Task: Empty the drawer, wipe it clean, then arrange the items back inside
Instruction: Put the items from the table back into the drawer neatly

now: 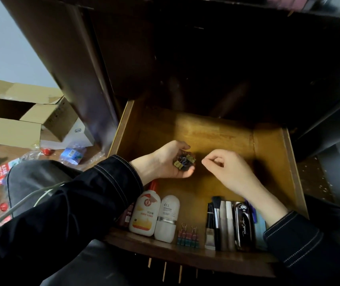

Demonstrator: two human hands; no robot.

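Binder clips [183, 162]: small heap, count unclear, cupped in left hand [161, 162] over the drawer [216, 133]. Light, stiff, springy, likely to spill; take each by its wire handles. Right hand [229, 172] just beside, apart, fingertips pinched, contents not discernible. Nearer than the hands: two bottles [144, 213], row of clips [188, 236] (apparently four), one case [244, 223].

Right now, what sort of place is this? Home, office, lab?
Most likely a lived-in room at home, perhaps a bedroom or dorm. A wooden drawer holds a lotion bottle, makeup brushes and binder clips, and the floor beside it has an open cardboard box and crushed plastic bottles.
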